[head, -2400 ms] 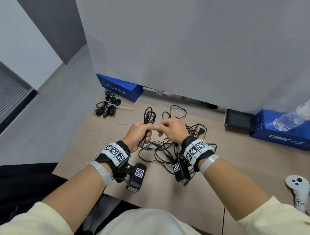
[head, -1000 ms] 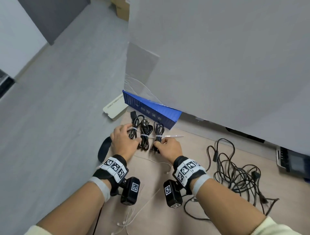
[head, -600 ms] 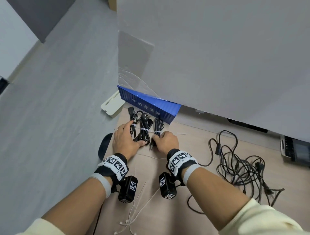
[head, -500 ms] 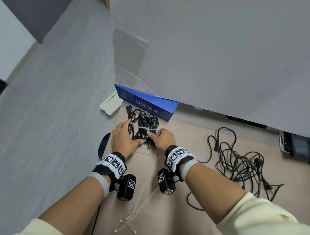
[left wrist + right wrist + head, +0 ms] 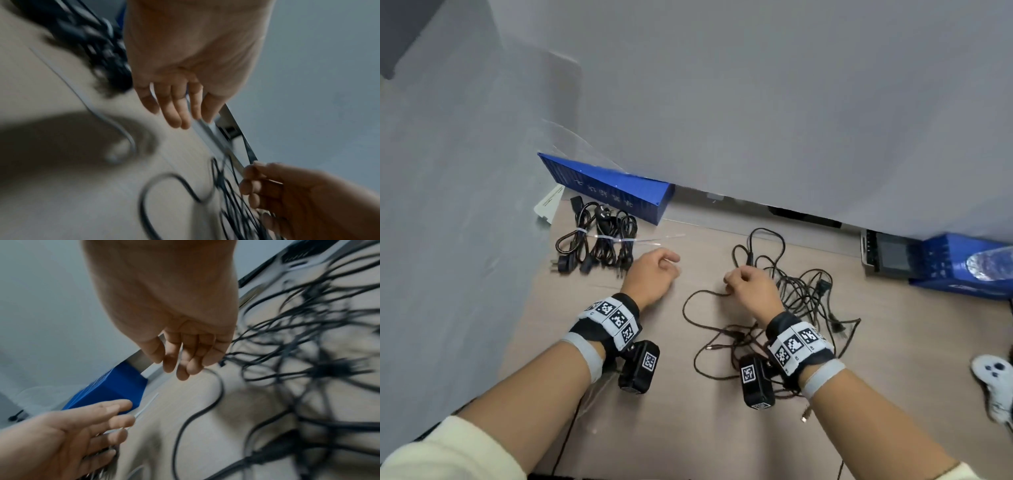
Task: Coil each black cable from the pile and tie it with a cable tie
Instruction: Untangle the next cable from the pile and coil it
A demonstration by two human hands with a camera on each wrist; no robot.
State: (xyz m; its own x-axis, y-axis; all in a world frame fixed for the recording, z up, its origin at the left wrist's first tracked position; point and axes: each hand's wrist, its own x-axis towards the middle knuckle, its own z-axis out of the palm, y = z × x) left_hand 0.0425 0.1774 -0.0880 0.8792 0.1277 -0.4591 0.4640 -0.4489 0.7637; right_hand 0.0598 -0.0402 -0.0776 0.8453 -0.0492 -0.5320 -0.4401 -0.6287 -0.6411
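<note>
Probably risked dragging the whole tangled cable pile (image 5: 798, 298) if one strand got yanked; right hand (image 5: 750, 289) curled loosely at a strand, grip unclear; left hand (image 5: 650, 274) relaxed, empty.

A light wood-grain tabletop (image 5: 640, 421) fills the near and middle ground, its grain running left to right. Along its far edge rises a plain grey partition wall (image 5: 791, 102), matte and evenly lit, with a narrow dark gap at its foot. At far left a second grey panel (image 5: 448, 205) stands at an angle to the first, and a darker grey surface (image 5: 400, 27) shows in the top left corner. A long blue box (image 5: 616, 188) lies against the foot of the partition at far left; another blue box (image 5: 962, 270) sits at far right. Light is soft and diffuse, casting faint shadows on the wood.
</note>
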